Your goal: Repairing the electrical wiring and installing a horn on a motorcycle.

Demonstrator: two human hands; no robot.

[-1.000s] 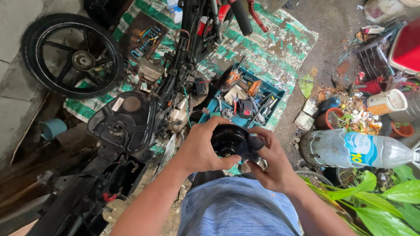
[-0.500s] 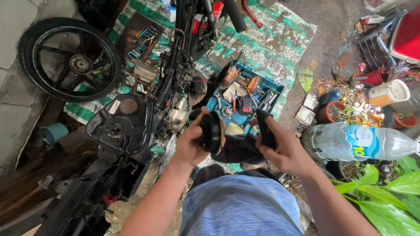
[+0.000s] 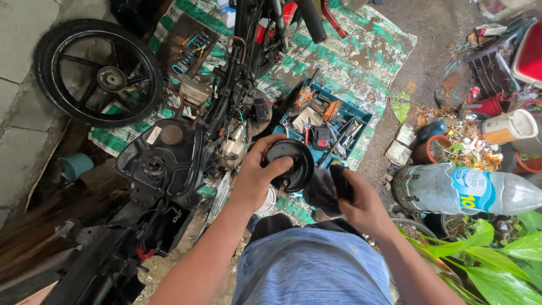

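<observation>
Hands [image 3: 257,175] apart now; left grips disc [image 3: 293,164], right cloth [image 3: 324,189].

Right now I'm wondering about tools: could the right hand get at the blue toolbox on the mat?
Probably yes. The toolbox lies open just beyond the right hand, with nothing between them. But that hand is gripping a dark rag, so it would have to drop it first.

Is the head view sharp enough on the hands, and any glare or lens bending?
Head view: left hand and round black part are sharp; the right hand holds a dark cloth, slightly soft. Even daylight, no glare. Wide-angle bending at edges; shadow under the motorcycle frame.
</observation>
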